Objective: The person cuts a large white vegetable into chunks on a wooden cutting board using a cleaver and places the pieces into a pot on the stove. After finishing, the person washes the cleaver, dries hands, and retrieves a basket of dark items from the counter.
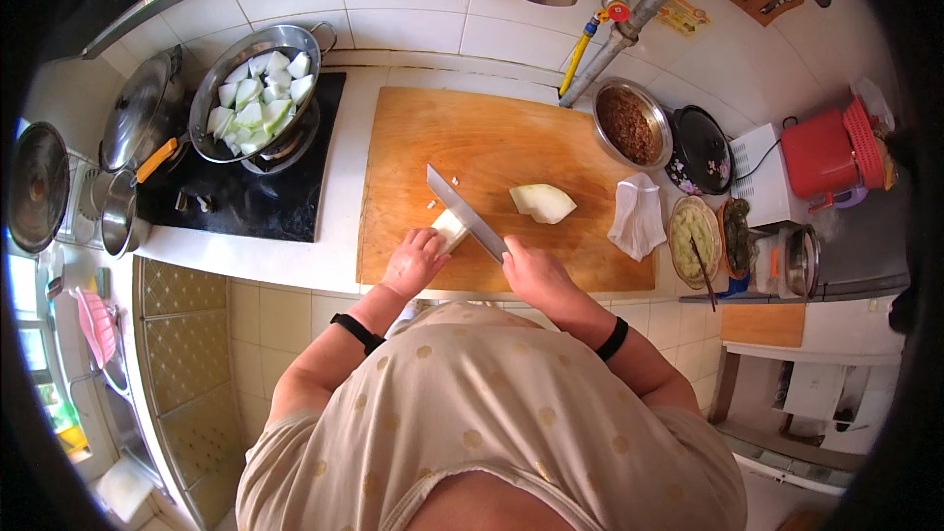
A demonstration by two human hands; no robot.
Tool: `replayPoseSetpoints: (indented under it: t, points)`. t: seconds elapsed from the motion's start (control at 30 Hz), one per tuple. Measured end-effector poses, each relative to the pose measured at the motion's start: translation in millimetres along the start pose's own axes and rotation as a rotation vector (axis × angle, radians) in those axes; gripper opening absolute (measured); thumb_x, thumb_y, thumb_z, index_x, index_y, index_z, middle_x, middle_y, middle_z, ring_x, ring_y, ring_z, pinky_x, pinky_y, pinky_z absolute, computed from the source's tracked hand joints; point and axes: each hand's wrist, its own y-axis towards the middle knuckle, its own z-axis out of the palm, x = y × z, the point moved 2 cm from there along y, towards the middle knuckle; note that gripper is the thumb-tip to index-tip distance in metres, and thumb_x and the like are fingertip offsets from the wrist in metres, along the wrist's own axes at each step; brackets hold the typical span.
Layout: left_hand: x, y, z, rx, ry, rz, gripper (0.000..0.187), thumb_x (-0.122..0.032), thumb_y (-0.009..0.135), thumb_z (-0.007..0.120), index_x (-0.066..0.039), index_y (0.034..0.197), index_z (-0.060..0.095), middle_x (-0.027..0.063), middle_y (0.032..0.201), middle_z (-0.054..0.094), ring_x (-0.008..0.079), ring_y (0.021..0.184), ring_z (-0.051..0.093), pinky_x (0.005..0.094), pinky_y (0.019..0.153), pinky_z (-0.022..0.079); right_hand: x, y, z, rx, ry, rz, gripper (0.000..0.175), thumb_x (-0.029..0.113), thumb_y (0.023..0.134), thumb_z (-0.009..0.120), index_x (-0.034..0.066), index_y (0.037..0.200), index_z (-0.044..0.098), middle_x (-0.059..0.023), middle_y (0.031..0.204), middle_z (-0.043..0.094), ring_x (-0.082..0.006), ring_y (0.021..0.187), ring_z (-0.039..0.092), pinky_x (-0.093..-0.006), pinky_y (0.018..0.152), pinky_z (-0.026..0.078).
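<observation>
On the wooden cutting board [472,133], my left hand [415,263] presses on a pale piece of melon-like vegetable [449,226]. My right hand [537,274] grips the handle of a kitchen knife [467,214], whose broad metal blade lies across that piece, pointing up and left. How deep the edge sits cannot be seen. Another pale chunk of the vegetable [544,203] lies to the right of the blade. Small white scraps lie beside the blade. Many cut pieces with pale green edges [258,99] fill a metal wok [198,118] on the stove at the left.
A black glass cooktop [243,206] lies left of the board. To the right are a white cloth [636,217], a steel bowl of reddish-brown food [631,123], a lidded black pot [700,151] and a dish of pale green food with chopsticks [695,242]. A metal pipe [641,18] slants behind.
</observation>
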Motion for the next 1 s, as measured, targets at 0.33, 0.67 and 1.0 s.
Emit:
replayPoseSetpoints:
  t: [0.33,0.67,1.0]
  points:
    - [4,-3,10,0.030,-0.008,-0.016,0.032,-0.015,0.079,0.069,-0.005,0.109,0.060,0.0130,0.109,0.059,0.0336,0.100,0.055,0.0398,0.085,0.049,-8,56,58,0.203,-0.195,0.103,0.018,0.016,0.090,0.045,0.0003,0.097,0.050,-0.0240,0.079,0.064,-0.0424,0.076,0.062,-0.0534,0.066,0.047]
    - [3,1,10,0.057,-0.008,-0.035,0.029,-0.014,0.080,0.065,-0.005,0.107,0.060,0.0128,0.108,0.058,0.0320,0.104,0.053,0.0382,0.087,0.048,-33,46,35,0.061,-0.036,0.086,0.018,0.019,0.090,0.052,0.0015,0.096,0.050,-0.0238,0.075,0.063,-0.0441,0.072,0.060,-0.0555,0.065,0.045]
    - [-2,11,15,0.025,0.012,-0.022,0.028,-0.011,0.077,0.066,-0.005,0.104,0.060,0.0133,0.107,0.058,0.0328,0.100,0.054,0.0388,0.083,0.050,-16,43,25,0.165,-0.197,0.067,0.018,0.019,0.091,0.050,0.0008,0.095,0.049,-0.0218,0.074,0.063,-0.0421,0.071,0.062,-0.0538,0.062,0.047]
